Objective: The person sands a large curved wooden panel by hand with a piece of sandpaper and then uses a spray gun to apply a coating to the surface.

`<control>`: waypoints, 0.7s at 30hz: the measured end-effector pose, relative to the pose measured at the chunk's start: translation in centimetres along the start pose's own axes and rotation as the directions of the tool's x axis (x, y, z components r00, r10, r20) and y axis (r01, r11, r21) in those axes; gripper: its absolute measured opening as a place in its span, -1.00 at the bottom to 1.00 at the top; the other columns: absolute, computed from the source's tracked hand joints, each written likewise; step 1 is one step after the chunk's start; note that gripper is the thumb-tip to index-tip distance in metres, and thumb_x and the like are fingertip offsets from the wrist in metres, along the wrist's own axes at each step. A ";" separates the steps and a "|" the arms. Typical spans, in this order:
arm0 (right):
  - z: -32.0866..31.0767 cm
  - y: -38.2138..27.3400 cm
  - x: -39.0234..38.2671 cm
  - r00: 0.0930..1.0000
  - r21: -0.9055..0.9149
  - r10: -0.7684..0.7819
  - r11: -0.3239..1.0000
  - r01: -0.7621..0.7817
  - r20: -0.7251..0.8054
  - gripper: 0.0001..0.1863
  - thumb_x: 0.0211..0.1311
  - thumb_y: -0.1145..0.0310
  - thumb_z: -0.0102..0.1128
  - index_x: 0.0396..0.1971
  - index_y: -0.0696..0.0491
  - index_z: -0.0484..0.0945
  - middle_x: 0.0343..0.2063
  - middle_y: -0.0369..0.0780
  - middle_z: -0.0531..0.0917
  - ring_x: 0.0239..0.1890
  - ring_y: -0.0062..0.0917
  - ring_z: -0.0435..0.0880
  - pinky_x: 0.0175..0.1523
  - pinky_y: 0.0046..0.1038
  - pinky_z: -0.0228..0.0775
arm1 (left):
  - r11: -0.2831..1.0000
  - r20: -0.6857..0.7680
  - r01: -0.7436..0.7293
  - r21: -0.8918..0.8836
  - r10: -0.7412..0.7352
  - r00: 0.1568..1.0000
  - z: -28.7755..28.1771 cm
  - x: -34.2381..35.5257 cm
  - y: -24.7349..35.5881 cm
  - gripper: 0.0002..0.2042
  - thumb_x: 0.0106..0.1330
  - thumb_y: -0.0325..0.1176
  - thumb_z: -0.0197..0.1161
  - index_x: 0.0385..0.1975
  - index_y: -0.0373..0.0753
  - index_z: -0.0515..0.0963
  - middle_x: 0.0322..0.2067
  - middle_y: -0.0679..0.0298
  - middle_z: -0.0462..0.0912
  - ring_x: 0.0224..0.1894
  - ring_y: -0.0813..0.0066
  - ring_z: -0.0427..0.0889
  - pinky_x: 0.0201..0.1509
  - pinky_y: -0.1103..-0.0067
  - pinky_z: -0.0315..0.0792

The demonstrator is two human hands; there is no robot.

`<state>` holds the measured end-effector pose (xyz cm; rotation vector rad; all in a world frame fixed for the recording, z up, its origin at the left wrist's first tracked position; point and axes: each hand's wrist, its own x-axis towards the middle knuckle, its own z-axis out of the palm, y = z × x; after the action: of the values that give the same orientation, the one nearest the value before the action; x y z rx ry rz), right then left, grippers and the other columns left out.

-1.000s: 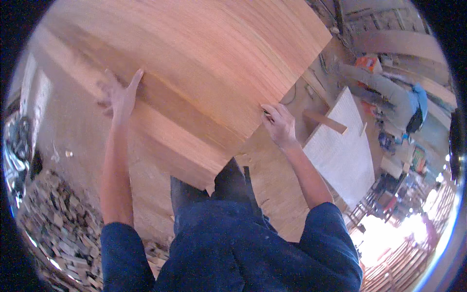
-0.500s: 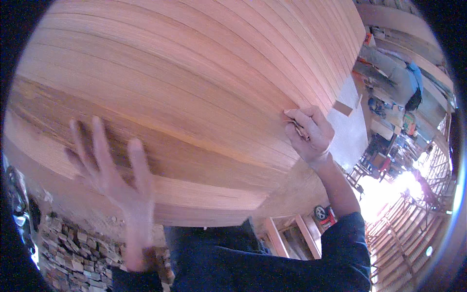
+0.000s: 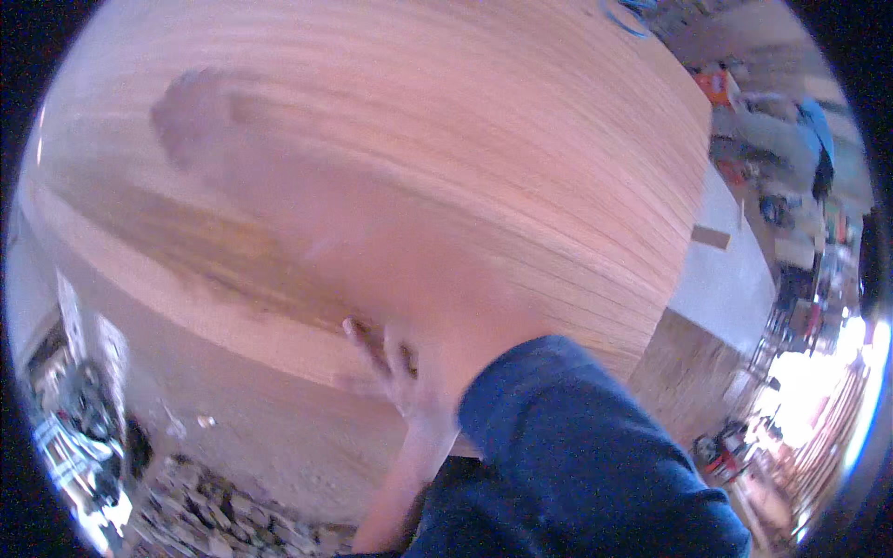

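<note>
A broad reddish wooden panel (image 3: 521,112) with long grain lines and a darker band fills most of the view. My right hand (image 3: 200,116) is heavily motion-blurred over its upper left part, with the forearm stretched across the panel from my dark sleeve; I cannot make out its fingers or whether they hold anything. Beneath that forearm, my left hand (image 3: 395,372) rests at the lighter near strip of the panel, fingers apart and partly blurred, holding nothing that I can see.
A white board (image 3: 716,298) with a wooden offcut (image 3: 711,237) lies to the right. Cluttered tools and timber stand at far right, beside a bright opening. A heap of wood scraps (image 3: 214,502) is on the ground at lower left, and blue coiled material (image 3: 633,14) sits at top.
My right hand has swung from the right edge far leftward across the panel, blurring. My left hand has shifted rightward, now under the right forearm. The view has moved, showing more panel.
</note>
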<state>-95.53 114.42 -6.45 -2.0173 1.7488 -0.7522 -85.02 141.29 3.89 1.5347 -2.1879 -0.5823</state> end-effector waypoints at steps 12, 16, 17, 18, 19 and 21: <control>-25.5 7.0 -34.9 0.999 -0.228 0.040 0.973 -0.034 0.025 -0.73 0.22 0.33 0.31 -0.10 0.08 0.69 -0.10 -0.23 0.68 -0.04 -0.47 0.62 0.04 -0.39 0.49 | 0.997 -0.043 -0.028 0.068 0.031 0.999 1.4 -1.6 0.2 -0.56 0.36 -0.22 0.21 0.23 -0.11 0.46 0.43 0.02 0.20 0.48 -0.36 -0.07 0.34 -0.35 -0.27; -39.5 10.1 -63.8 0.618 -0.562 0.785 0.491 -0.665 -0.045 -0.74 0.24 0.39 0.30 -0.08 0.06 0.68 -0.17 -0.26 0.70 -0.04 -0.51 0.63 0.00 -0.43 0.51 | 0.998 -0.057 -0.062 0.024 0.063 0.996 2.0 -1.4 1.5 -0.56 0.38 -0.24 0.17 0.25 -0.09 0.43 0.44 0.06 0.19 0.49 -0.32 -0.06 0.31 -0.39 -0.32; -40.1 9.1 -65.9 0.629 -0.394 0.741 0.519 -0.759 -0.234 -0.72 0.25 0.39 0.30 -0.04 0.04 0.67 -0.20 -0.27 0.70 -0.13 -0.52 0.64 -0.09 -0.42 0.52 | 0.994 -0.035 -0.024 0.107 0.028 0.999 2.0 -1.4 2.3 -0.56 0.39 -0.25 0.15 0.27 -0.10 0.40 0.44 0.07 0.19 0.50 -0.29 -0.06 0.32 -0.38 -0.30; -41.1 8.0 -67.4 0.582 -0.210 0.702 0.548 -0.810 -0.410 -0.70 0.26 0.40 0.30 -0.01 0.02 0.65 -0.23 -0.28 0.70 -0.22 -0.53 0.65 -0.17 -0.41 0.53 | 0.982 -0.003 0.014 0.190 -0.014 1.000 1.9 -1.7 2.7 -0.55 0.40 -0.26 0.13 0.28 -0.10 0.38 0.44 0.09 0.18 0.50 -0.25 -0.06 0.34 -0.36 -0.29; -41.7 7.3 -66.2 0.572 -0.204 0.711 0.540 -0.817 -0.409 -0.70 0.26 0.40 0.30 -0.01 0.02 0.65 -0.23 -0.28 0.70 -0.22 -0.53 0.65 -0.17 -0.41 0.53 | 0.981 0.008 0.006 0.194 -0.008 1.000 1.9 -1.7 2.6 -0.55 0.40 -0.26 0.13 0.28 -0.10 0.38 0.44 0.09 0.18 0.50 -0.25 -0.06 0.34 -0.36 -0.29; -40.7 6.8 -60.4 0.077 0.353 0.940 0.200 -0.914 -0.333 -0.71 0.28 0.36 0.30 0.00 0.02 0.64 -0.26 -0.28 0.72 -0.34 -0.57 0.67 -0.28 -0.49 0.53 | 0.964 -0.009 0.037 0.265 -0.035 0.999 2.4 -1.7 2.4 -0.55 0.41 -0.25 0.08 0.30 -0.09 0.34 0.45 0.11 0.17 0.51 -0.21 -0.07 0.34 -0.36 -0.31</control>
<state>-131.09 175.52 12.39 -0.1752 2.6903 -0.7805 -87.66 143.89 3.06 1.7088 -2.3140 -0.3040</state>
